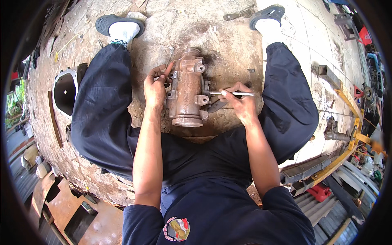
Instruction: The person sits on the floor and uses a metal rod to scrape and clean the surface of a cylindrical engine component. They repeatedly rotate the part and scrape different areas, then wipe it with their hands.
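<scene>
A brown, grimy cylindrical metal casting (188, 92) with bolt lugs along its sides lies lengthwise on the floor between my legs. At its upper left, my left hand (155, 87) is closed around a slim orange-handled tool (169, 68), with a thin bent wire end showing beyond it. My right hand (241, 104) pinches a thin whitish pen-like stick (241, 94). Its tip reaches the casting's right side near a small fitting; whether it touches, I cannot tell. A dark flat piece (217, 105) lies beneath my right hand, beside the casting.
A scraper-like tool (234, 16) lies near my right shoe (267, 16). Left of my leg stands an open metal housing (65, 93). On the right are a yellow metal frame (356, 139), a dark pipe (306, 169) and a red container (319, 192).
</scene>
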Demonstrator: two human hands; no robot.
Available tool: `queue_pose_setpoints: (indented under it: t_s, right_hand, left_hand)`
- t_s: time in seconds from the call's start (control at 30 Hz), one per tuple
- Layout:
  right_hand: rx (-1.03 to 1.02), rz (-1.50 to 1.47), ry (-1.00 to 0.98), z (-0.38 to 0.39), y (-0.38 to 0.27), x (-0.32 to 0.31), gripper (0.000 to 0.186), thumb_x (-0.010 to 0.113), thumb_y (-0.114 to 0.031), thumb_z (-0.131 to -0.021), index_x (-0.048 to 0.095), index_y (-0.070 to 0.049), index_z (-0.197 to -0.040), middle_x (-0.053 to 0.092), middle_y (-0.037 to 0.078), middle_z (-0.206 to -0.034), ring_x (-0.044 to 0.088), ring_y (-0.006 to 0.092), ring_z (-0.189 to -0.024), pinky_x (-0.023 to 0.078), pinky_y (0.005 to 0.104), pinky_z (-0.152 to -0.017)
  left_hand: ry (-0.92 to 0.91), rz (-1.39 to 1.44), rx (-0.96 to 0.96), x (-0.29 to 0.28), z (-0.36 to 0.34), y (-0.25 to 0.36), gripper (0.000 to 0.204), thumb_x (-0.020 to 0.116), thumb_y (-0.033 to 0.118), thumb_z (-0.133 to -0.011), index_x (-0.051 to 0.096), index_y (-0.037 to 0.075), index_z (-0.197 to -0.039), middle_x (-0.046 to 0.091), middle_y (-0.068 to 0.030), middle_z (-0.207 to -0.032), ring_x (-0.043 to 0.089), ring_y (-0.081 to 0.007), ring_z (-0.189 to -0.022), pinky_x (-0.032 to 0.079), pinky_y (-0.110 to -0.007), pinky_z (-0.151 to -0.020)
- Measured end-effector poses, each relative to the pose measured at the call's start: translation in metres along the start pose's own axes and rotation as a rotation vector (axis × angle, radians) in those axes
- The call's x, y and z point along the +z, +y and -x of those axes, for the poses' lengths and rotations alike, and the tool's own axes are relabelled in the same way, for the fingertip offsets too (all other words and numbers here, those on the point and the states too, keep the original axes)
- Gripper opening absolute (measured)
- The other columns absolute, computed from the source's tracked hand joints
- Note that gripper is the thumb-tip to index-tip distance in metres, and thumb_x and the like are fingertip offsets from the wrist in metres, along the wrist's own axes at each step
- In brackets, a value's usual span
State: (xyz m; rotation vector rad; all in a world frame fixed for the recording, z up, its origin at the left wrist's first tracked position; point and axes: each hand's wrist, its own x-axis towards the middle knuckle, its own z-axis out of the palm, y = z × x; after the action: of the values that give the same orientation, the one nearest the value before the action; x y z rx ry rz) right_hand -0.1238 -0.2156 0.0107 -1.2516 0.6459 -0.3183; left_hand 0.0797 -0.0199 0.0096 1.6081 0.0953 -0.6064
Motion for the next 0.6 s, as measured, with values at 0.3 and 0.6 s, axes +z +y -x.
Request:
queue_pose_setpoints:
  t_s: [0.3,0.6]
  right_hand:
    - [-0.054,0.012,-0.035,0.004,-0.004,0.005,0.007,0.074,0.003,-0.093,0.068,0.004,-0.091,0.075,0.015,-0.096,0.075,0.0165,-0.089,0.063,0.0282,-0.08]
    - [-0.023,-0.04,-0.042,0.0,0.005,0.0,0.008,0.073,0.001,-0.095,0.066,0.003,-0.091,0.076,0.014,-0.095,0.074,0.0149,-0.084,0.061,0.027,-0.078]
  left_hand:
    - [0.006,-0.071,0.16,0.005,0.007,-0.005,0.032,0.053,-0.004,-0.1,0.065,-0.002,-0.129,0.065,-0.0053,-0.104,0.064,-0.0132,-0.083,0.053,-0.03,-0.081]
    - [-0.022,-0.287,0.359,0.021,0.015,0.01,0.03,0.054,-0.003,-0.099,0.066,-0.002,-0.126,0.066,-0.0055,-0.1,0.061,-0.0117,-0.083,0.051,-0.028,-0.08]
